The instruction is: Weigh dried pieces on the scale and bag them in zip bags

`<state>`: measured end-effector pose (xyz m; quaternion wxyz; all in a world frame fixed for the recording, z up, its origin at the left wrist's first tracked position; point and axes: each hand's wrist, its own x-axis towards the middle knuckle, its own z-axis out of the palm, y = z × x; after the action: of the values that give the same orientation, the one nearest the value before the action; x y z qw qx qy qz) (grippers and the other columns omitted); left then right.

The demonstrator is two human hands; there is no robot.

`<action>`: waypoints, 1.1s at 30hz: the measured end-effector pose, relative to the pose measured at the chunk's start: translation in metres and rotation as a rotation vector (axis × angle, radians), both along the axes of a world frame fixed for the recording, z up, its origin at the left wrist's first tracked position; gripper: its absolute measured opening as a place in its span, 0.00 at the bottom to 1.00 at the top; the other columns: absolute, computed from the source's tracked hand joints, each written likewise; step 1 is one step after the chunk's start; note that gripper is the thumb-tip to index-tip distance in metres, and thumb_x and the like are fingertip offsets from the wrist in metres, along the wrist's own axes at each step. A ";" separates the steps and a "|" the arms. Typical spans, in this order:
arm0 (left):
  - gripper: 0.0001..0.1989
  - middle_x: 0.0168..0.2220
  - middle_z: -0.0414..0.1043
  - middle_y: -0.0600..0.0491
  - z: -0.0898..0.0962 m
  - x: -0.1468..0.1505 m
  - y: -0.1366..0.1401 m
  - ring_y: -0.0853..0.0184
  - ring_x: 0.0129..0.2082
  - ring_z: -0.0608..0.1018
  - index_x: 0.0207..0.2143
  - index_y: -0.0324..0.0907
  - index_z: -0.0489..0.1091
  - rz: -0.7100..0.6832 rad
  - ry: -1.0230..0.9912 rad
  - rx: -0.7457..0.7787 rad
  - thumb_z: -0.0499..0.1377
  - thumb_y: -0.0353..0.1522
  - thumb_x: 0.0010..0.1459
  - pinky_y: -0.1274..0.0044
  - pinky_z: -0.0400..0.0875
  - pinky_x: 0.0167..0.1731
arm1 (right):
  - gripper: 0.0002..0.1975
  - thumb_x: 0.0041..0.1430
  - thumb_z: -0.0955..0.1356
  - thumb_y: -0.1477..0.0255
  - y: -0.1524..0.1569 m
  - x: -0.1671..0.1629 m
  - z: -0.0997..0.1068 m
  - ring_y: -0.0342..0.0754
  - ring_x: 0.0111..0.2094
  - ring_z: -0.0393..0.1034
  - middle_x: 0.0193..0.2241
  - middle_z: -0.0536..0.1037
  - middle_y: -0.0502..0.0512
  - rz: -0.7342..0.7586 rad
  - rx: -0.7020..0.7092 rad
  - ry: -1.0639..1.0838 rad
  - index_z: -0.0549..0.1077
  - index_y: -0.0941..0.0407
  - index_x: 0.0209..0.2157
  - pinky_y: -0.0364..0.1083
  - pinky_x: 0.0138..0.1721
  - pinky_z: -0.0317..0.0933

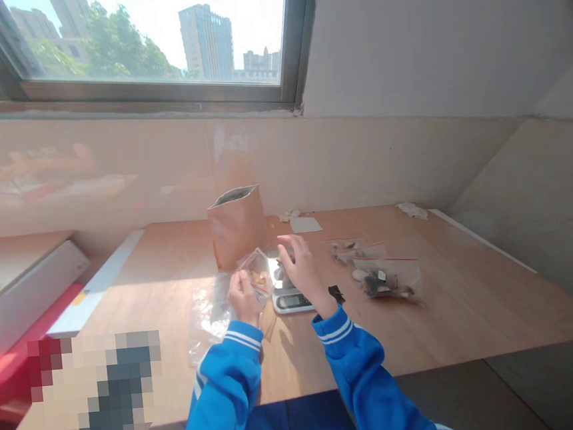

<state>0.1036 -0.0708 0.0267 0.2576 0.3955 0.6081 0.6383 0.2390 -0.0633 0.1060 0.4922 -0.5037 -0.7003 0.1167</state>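
Note:
My left hand [244, 296] pinches a small clear zip bag [258, 275] with yellowish pieces in it. Just right of the bag is a white digital kitchen scale [277, 305], partly covered by my right forearm. Over its plate my right hand [302, 268] hovers with thumb and fingers apart, and I see nothing held in it. Some dark bits on the plate show behind the fingers, too small to name. A brown paper pouch [238, 226] stands upright with its top gaping behind the left hand. Clear plastic bags [208, 315] lie flat left of that hand.
Right of the scale lie a zip bag of dark and pale dried pieces [385, 278] and further zip bags [352, 248] behind it. A dark flat piece [336, 295] is by my right wrist. Farther back are a white card [306, 224] and crumpled tissue [412, 211].

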 end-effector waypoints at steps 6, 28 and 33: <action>0.22 0.34 0.75 0.48 -0.002 0.001 0.001 0.60 0.37 0.75 0.34 0.39 0.73 0.019 -0.055 -0.045 0.49 0.46 0.60 0.71 0.67 0.38 | 0.22 0.62 0.63 0.65 0.021 0.019 -0.067 0.58 0.60 0.57 0.57 0.65 0.67 0.005 -0.114 -0.324 0.65 0.59 0.56 0.58 0.59 0.54; 0.22 0.39 0.75 0.43 0.004 -0.006 0.000 0.59 0.41 0.75 0.39 0.38 0.72 0.180 -0.090 -0.003 0.47 0.44 0.60 0.69 0.67 0.44 | 0.19 0.59 0.66 0.67 0.021 0.019 -0.071 0.56 0.51 0.63 0.46 0.71 0.63 0.106 -0.058 -0.439 0.66 0.58 0.50 0.57 0.54 0.57; 0.22 0.37 0.75 0.45 -0.003 -0.006 0.003 0.59 0.39 0.75 0.36 0.39 0.72 0.167 -0.065 0.005 0.47 0.46 0.60 0.69 0.67 0.43 | 0.14 0.54 0.65 0.75 0.019 0.016 -0.071 0.55 0.44 0.63 0.40 0.70 0.60 0.057 -0.087 -0.503 0.69 0.58 0.44 0.53 0.48 0.58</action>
<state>0.0980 -0.0683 0.0238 0.2221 0.3229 0.6287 0.6717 0.2549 -0.0442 0.0351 0.2768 -0.5179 -0.8088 0.0315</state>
